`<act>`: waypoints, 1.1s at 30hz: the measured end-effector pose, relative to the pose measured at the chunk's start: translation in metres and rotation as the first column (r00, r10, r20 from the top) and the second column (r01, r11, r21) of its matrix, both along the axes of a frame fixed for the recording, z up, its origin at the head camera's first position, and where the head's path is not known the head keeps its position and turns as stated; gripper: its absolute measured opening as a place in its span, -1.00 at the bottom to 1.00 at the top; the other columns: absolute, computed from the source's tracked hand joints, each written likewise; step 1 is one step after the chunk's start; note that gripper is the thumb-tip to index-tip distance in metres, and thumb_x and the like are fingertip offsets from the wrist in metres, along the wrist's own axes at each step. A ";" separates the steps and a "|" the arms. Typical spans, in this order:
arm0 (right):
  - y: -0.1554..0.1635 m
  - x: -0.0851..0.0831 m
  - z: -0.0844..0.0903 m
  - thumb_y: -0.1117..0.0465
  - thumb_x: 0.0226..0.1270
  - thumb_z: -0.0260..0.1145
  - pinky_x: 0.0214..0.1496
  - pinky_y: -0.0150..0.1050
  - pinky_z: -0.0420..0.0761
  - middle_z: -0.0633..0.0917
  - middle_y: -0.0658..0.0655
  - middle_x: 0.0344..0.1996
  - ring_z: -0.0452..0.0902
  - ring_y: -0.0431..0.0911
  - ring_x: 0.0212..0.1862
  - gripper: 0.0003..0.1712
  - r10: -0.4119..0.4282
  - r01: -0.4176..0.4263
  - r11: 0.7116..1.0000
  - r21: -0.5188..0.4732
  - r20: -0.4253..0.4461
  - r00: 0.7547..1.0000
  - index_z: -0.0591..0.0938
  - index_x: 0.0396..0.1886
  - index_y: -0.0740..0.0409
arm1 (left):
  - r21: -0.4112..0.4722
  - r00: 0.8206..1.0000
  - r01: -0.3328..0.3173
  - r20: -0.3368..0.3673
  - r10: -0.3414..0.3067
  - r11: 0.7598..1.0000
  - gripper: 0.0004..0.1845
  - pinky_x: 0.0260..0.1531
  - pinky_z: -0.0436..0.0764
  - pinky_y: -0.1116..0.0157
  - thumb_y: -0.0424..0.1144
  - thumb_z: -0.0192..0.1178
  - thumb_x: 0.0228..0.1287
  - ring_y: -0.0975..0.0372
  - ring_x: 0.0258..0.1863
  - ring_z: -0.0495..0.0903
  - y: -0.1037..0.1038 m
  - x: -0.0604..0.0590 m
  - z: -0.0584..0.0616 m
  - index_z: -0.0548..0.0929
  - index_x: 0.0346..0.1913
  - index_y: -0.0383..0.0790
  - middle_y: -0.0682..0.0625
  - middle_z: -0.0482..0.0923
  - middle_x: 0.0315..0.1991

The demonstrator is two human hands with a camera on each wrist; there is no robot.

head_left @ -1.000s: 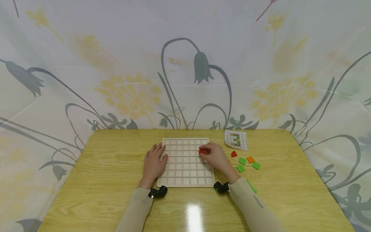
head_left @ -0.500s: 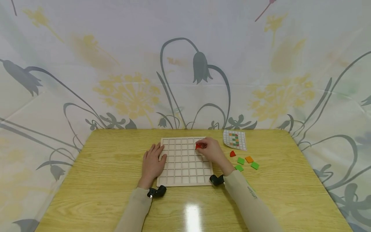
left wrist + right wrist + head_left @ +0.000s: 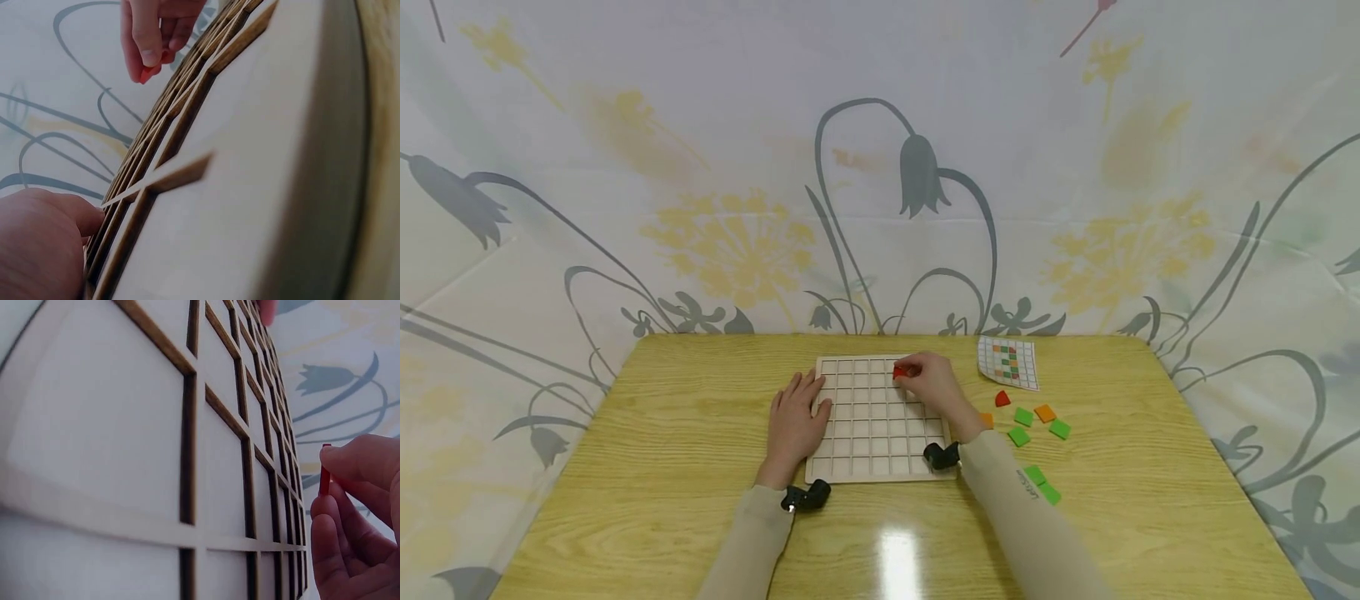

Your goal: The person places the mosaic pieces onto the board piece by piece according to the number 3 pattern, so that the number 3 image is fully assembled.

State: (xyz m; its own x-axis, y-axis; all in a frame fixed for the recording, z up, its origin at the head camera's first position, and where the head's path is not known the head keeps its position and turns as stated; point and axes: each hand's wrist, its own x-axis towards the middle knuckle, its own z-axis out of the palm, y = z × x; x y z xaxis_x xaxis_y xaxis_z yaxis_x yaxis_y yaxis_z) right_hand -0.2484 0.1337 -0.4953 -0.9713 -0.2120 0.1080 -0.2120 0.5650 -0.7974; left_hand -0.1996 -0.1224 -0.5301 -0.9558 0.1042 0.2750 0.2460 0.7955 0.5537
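A pale wooden grid board [image 3: 880, 477] with raised dividers lies on the table. My right hand [image 3: 931, 383] pinches a small red tile [image 3: 898, 372] over the board's far right part. In the right wrist view the red tile [image 3: 325, 470] stands edge-on between thumb and fingertips, above the dividers. My left hand [image 3: 797, 427] lies flat with spread fingers along the board's left edge, thumb over the rim. The left wrist view shows that thumb [image 3: 69, 212] at the dividers, and the other hand [image 3: 159, 37] farther off with the red piece.
Right of the board lie a red quarter-round tile [image 3: 1002, 398], orange tiles [image 3: 1045, 412] and several green tiles [image 3: 1023, 416]. Two green tiles [image 3: 1042, 485] lie beside the right sleeve. A printed grid card [image 3: 1008, 362] with coloured squares sits behind them. A patterned curtain hangs behind the table.
My right hand has moved left and slightly away across the board, carrying the red tile. The orange tile and green tiles by its forearm show more now. My left hand stays in place.
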 end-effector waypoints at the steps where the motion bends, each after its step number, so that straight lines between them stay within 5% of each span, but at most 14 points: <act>1: -0.001 -0.001 -0.001 0.30 0.23 0.46 -0.13 -0.12 0.64 0.66 0.13 -0.20 0.59 -0.01 -0.18 -0.72 -0.004 0.004 1.000 -0.003 0.005 1.000 0.76 -0.05 0.25 | 0.004 1.000 0.001 -0.002 -0.001 1.000 -0.52 0.36 0.09 -0.23 -0.16 0.08 0.46 -0.09 0.46 0.17 0.000 0.000 0.000 0.52 0.34 -0.29 -0.17 0.35 0.42; 13: -0.005 -0.004 -0.014 0.32 0.21 0.46 -0.19 -0.16 0.63 0.71 0.10 -0.25 0.59 -0.06 -0.25 -0.75 -0.053 0.059 0.994 -0.088 0.064 0.997 0.77 -0.09 0.23 | -0.011 0.996 0.013 0.085 -0.012 1.000 -0.48 0.42 0.00 -0.17 -0.12 0.08 0.51 -0.03 0.52 0.07 -0.002 -0.002 0.001 0.43 0.43 -0.22 -0.09 0.25 0.49; 33: -0.006 0.000 -0.019 0.32 0.21 0.48 -0.11 -0.11 0.64 0.71 0.10 -0.13 0.61 -0.03 -0.16 -0.75 -0.060 0.062 0.997 -0.056 0.026 0.998 0.80 -0.10 0.13 | 0.008 0.998 0.016 0.067 -0.016 1.000 -0.49 0.41 -0.01 -0.20 -0.16 0.08 0.50 -0.08 0.51 0.07 -0.001 0.001 0.004 0.44 0.42 -0.27 -0.16 0.26 0.47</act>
State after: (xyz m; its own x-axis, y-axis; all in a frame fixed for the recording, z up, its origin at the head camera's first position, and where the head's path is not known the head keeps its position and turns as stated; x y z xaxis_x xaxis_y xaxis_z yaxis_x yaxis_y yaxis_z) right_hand -0.2485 0.1278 -0.5138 -0.9847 -0.1465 0.0943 -0.1586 0.5299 -0.8331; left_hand -0.1984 -0.1235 -0.5260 -0.9704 0.1178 0.2109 0.2206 0.7878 0.5750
